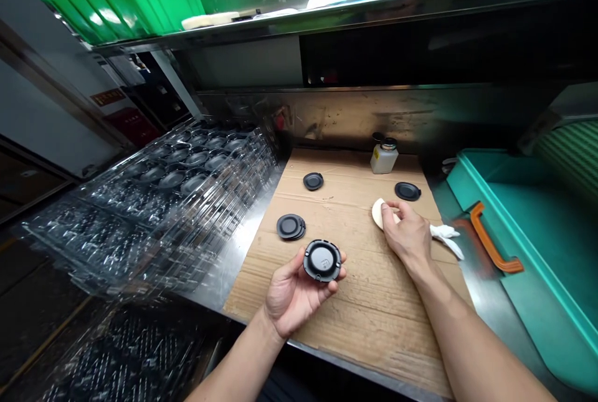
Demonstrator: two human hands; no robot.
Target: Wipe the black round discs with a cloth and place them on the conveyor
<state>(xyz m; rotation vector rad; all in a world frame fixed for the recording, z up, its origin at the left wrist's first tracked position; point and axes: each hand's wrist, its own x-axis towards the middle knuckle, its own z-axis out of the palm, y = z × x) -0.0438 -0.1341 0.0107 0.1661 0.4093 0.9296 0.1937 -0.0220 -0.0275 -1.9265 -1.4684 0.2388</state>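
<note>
My left hand holds a round black plastic cap by its edge, its recessed face with a small raised mark turned up. Further right, the fingers of my right hand are closed on a flat cream-white pad, held just over the cardboard sheet. A small stack of black caps lies beyond my left hand. Single caps lie farther back, one black cap at the left and another black cap at the right. Beside my right wrist is a crumpled white cloth.
A white pump bottle stands at the back of the cardboard. Stacked clear trays with black parts fill the left side. At the right is a teal bin with an orange handle. A green bin sits on the shelf above.
</note>
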